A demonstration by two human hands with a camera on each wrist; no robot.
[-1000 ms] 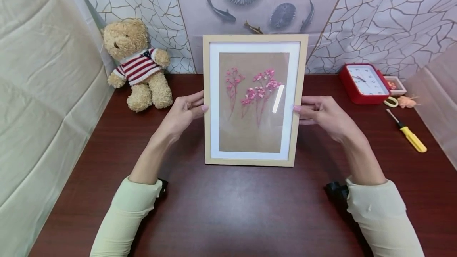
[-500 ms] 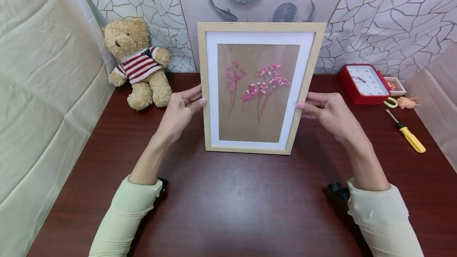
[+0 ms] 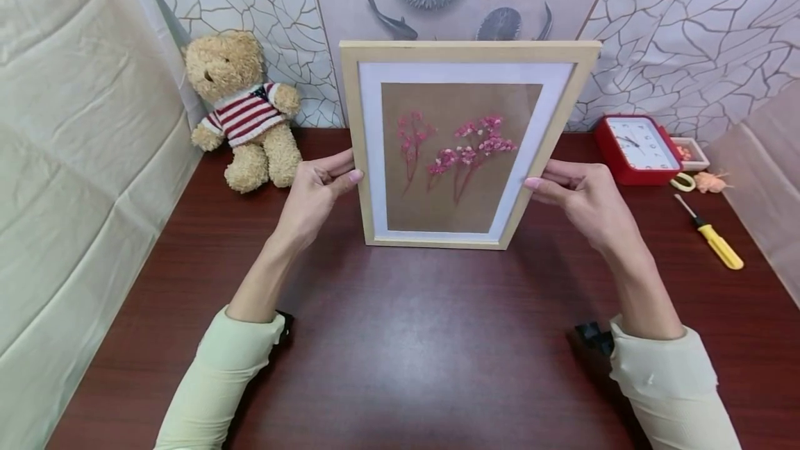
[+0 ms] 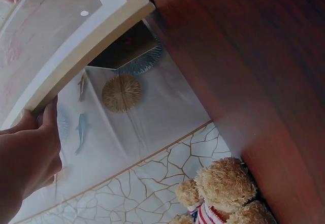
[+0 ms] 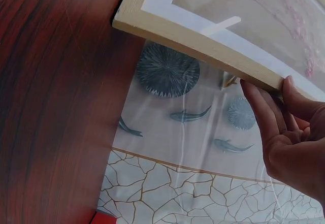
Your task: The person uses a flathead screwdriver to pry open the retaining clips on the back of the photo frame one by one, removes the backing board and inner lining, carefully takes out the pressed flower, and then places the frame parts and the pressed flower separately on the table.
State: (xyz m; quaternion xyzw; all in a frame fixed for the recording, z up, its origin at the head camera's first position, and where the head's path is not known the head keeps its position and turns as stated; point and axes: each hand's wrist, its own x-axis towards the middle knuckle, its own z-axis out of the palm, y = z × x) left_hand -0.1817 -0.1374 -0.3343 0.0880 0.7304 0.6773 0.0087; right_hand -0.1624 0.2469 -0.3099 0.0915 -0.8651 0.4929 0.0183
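You hold the picture frame [image 3: 462, 144] upright in front of you, above the table [image 3: 400, 339], with its top edge leaning toward you and its lower edge just over the wood; whether that edge touches the table you cannot tell. Your left hand [image 3: 312, 200] pinches the frame's left side, thumb on the front and fingers behind, and your right hand [image 3: 581, 203] grips the right side the same way. One hand on each side probably keeps the glass level and your fingers off the front, so the pressed pink flowers [image 3: 459, 151] on brown paper stay in plain sight.

To your left a teddy bear [image 3: 244, 113] in a striped jumper sits against the wall. To your right stands a red clock [image 3: 634, 144], and just behind it a small white tray [image 3: 694, 153] holds something orange that is too small to make out. A yellow screwdriver [image 3: 712, 235] lies near it.
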